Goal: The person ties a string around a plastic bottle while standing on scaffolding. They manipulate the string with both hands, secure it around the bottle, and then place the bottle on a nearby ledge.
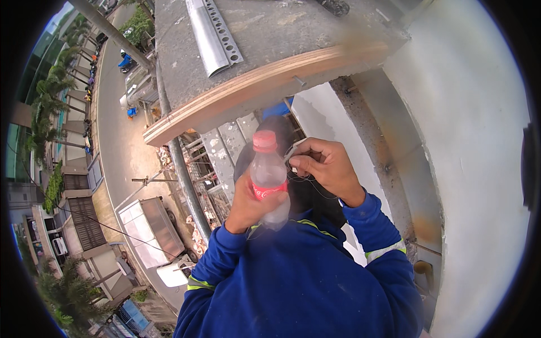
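Up at chest height, way above the street, I've got a clear plastic bottle (269, 179) with a red cap and red label, upright right in front of me. My left hand (248, 205) is wrapped around its lower half from behind, fingers closed snug on it, probably so it doesn't slip off and drop over the edge. My right hand (327, 168) is just beside the neck, fingertips pinched shut on a thin string (307, 181) that loops down past the bottle; I can't tell where the string ends. Looks to me like I'm keeping the bottle steady with one hand so the other can fiddle with the line.

Both blue sleeves (304, 276) with yellowish reflective bands come up from below. Past my hands is a concrete slab edged with a wooden board (253, 90), a perforated metal strip (217, 34) lying on top, a white wall (468, 141) to the right, and the road (115, 129) far below on the left.
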A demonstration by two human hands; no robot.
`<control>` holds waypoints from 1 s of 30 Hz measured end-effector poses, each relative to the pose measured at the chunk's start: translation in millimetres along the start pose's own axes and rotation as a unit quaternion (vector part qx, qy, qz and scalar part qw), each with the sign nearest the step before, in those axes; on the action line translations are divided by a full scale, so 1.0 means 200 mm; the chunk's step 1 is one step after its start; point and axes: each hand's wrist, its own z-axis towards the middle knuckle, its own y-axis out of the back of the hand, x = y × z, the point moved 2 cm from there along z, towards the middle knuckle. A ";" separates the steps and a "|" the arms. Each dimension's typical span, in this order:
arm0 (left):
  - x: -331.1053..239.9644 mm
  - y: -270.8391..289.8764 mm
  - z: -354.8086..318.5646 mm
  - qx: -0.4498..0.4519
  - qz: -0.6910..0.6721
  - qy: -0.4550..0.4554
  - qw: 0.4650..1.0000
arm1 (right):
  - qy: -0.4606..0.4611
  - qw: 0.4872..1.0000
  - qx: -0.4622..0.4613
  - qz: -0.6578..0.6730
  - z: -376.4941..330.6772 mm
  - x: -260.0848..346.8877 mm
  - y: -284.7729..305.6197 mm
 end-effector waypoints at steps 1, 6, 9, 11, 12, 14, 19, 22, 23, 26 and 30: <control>0.00 0.00 0.00 -0.011 -0.007 0.001 1.000 | -0.004 1.000 -0.005 -0.008 0.00 0.00 0.00; 0.01 0.02 0.00 -0.006 -0.018 0.001 1.000 | 0.005 0.999 -0.032 -0.014 -0.02 -0.01 -0.01; 0.01 0.01 -0.01 0.001 -0.026 0.001 1.000 | 0.015 0.999 -0.045 -0.026 -0.02 0.00 -0.02; 0.00 0.00 -0.01 -0.003 -0.032 0.007 0.999 | 0.023 0.998 -0.050 -0.030 -0.01 0.01 -0.03; 0.00 0.00 -0.01 -0.005 -0.039 0.008 0.999 | 0.023 0.998 -0.042 -0.036 -0.01 0.01 -0.03; 0.00 -0.01 -0.01 -0.014 -0.042 0.007 0.999 | 0.016 0.998 -0.023 -0.054 -0.01 0.02 -0.04; -0.02 -0.01 -0.01 -0.015 -0.051 -0.001 0.999 | 0.027 0.998 -0.017 -0.054 -0.02 0.03 -0.03; -0.02 -0.02 -0.01 -0.007 -0.042 -0.002 0.999 | 0.020 0.998 -0.017 -0.064 -0.01 0.03 -0.04; -0.02 -0.02 -0.01 -0.008 -0.038 -0.004 0.999 | 0.011 0.997 -0.023 -0.072 -0.01 0.03 -0.04; -0.02 -0.01 -0.01 -0.005 -0.027 -0.009 1.000 | 0.029 0.998 -0.014 -0.062 -0.01 0.04 -0.05; -0.01 -0.01 0.00 0.006 -0.026 -0.006 1.000 | 0.039 0.996 -0.017 -0.073 -0.01 0.04 -0.04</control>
